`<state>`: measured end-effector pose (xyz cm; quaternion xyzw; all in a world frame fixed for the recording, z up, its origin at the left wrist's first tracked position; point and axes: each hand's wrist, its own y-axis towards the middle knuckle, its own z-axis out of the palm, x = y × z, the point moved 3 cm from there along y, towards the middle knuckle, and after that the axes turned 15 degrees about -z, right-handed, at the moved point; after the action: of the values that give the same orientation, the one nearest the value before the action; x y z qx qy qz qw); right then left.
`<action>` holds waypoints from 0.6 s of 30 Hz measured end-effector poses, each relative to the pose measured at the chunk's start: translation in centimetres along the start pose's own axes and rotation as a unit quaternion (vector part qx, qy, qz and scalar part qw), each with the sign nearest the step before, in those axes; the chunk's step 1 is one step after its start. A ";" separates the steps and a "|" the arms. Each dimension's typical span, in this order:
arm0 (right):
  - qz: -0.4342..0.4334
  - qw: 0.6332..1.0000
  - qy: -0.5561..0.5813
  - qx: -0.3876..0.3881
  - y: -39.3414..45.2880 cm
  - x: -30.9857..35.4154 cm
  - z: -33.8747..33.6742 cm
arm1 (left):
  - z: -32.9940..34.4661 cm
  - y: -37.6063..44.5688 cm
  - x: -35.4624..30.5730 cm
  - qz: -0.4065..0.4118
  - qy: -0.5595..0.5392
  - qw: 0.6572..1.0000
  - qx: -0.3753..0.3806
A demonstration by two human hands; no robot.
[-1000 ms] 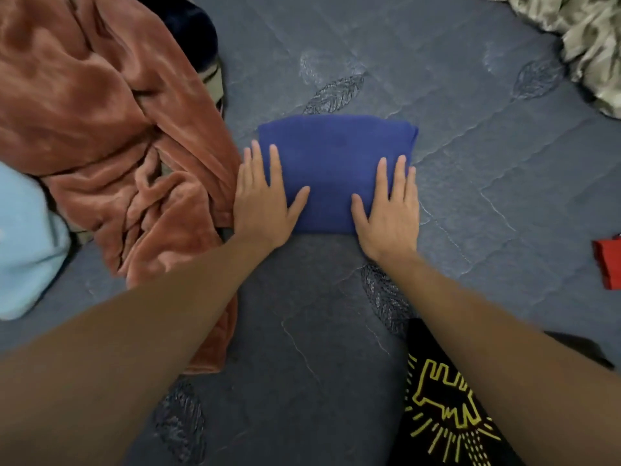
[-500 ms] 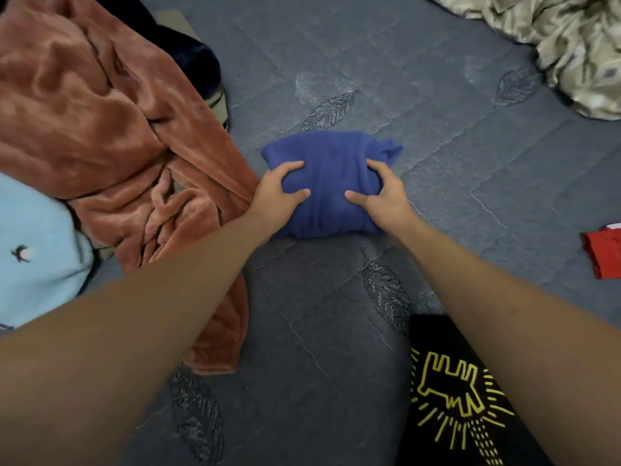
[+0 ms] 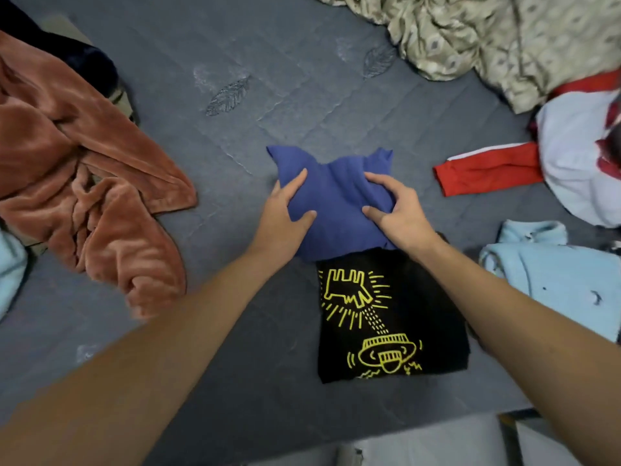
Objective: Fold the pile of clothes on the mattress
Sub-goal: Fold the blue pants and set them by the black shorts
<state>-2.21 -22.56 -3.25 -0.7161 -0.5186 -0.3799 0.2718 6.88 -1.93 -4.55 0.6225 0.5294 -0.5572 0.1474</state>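
Observation:
A folded blue garment (image 3: 336,196) is held above the grey mattress (image 3: 268,62), bunched between both hands. My left hand (image 3: 285,213) grips its left side, thumb on top. My right hand (image 3: 393,210) grips its right side, fingers curled into the cloth. Its near edge overlaps the far edge of a folded black T-shirt with a yellow print (image 3: 386,317), which lies flat just in front of me.
A rust-coloured plush garment (image 3: 84,183) lies crumpled at the left. A patterned beige cloth (image 3: 487,38) is at the far right, a red and white garment (image 3: 554,156) below it, a folded light blue garment (image 3: 554,274) at the right. The mattress edge runs along the bottom.
Both hands went from pressing flat on the blue garment to gripping its sides. They have lifted it and carried it towards me, up to the black T-shirt.

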 end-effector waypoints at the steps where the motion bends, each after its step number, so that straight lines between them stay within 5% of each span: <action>1: 0.003 1.000 -0.007 -0.007 -2.0 -0.5 -1.5 | 1.5 -1.8 -0.5 0.012 0.004 1.000 0.001; 7: 0.038 0.996 -0.066 -0.035 -14.7 -6.3 -6.4 | 10.8 -11.2 2.8 -0.018 -0.001 0.999 0.028; 12: 0.116 0.983 -0.130 0.059 -21.2 -10.8 -4.3 | 16.4 -13.7 8.7 -0.149 0.024 0.987 0.047; 15: 0.133 0.970 -0.190 0.067 -22.4 -11.4 -4.2 | 17.2 -14.7 8.7 -0.149 0.144 0.978 -0.016; 18: 0.071 0.928 -0.361 0.047 -22.8 -10.3 -4.5 | 16.9 -16.3 6.2 -0.071 0.353 0.923 -0.133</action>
<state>-26.77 -24.43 -9.38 -0.8260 -0.5473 -0.0501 0.1257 -16.81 -5.46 -8.89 0.7140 0.6597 -0.2343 -0.0077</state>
